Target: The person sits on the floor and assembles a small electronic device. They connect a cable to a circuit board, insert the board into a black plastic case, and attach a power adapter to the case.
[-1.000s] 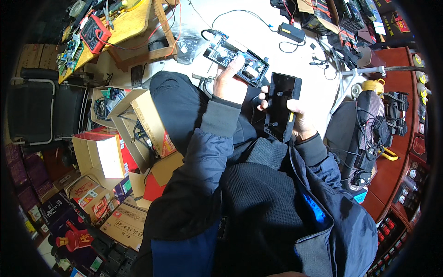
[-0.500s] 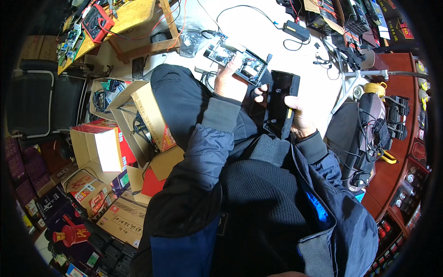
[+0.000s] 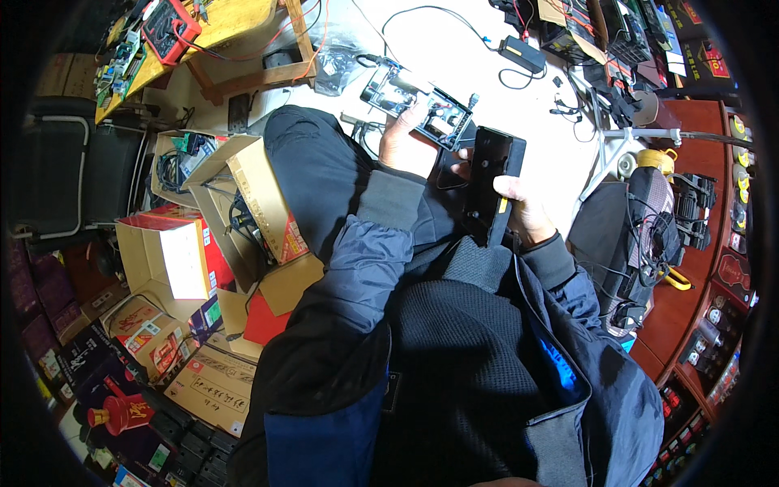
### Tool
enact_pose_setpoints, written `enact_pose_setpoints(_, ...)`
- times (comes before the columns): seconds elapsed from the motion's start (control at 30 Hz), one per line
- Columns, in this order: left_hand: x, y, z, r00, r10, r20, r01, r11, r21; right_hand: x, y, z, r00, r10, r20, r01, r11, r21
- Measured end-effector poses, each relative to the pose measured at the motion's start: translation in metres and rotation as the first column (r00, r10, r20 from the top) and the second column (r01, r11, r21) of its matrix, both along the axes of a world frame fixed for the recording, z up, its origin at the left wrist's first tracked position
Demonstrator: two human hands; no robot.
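Nearest, the person sits in a dark jacket, forearms reaching away over the lap. The right hand has its grip closed around a flat black rectangular panel, thumb on the panel's right edge, holding it upright over the knee. Just left of it and a little farther, the left hand has its fingers wrapped around the near side of a small open electronic module with exposed circuit parts, so that grip is closed on the module; module and panel are almost touching.

To the left, on the floor, stand open cardboard boxes: one holds coiled dark cables, another with red sides shows a pale inner face; what lies deeper I cannot tell.

Farther off, the white counter carries a black power adapter with its cable. At far left a wooden counter bears a red multimeter.
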State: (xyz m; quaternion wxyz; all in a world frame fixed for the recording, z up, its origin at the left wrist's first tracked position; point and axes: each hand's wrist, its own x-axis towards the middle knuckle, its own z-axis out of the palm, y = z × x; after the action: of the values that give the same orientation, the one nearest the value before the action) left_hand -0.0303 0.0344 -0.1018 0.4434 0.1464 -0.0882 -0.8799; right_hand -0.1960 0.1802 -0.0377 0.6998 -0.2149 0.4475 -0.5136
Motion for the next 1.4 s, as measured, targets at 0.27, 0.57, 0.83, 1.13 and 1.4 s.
enact_pose_setpoints(0.27,0.006,0.0,0.004,0.984,-0.162,-0.073,0.16,0.987,-0.035,0.002,0.002,-0.001,0.995,-0.057,0.081,0.058,0.998,-0.009)
enact_pose_setpoints(0.57,0.008,0.006,0.023,0.959,-0.268,0.092,0.28,0.948,-0.149,0.001,-0.003,-0.001,0.885,-0.162,0.437,0.163,0.986,0.036)
enact_pose_setpoints(0.83,0.001,0.007,0.036,0.954,-0.236,0.183,0.26,0.958,-0.121,0.003,-0.001,0.002,0.87,-0.238,0.432,0.242,0.969,0.046)
enact_pose_setpoints(1.13,0.004,0.011,0.038,0.946,-0.225,0.233,0.263,0.953,-0.149,0.002,0.004,-0.015,0.858,-0.355,0.371,0.321,0.935,0.154)
enact_pose_setpoints(1.4,0.001,0.013,0.04,0.954,-0.208,0.214,0.227,0.971,-0.069,0.005,0.003,0.004,0.892,-0.313,0.326,0.305,0.949,0.076)
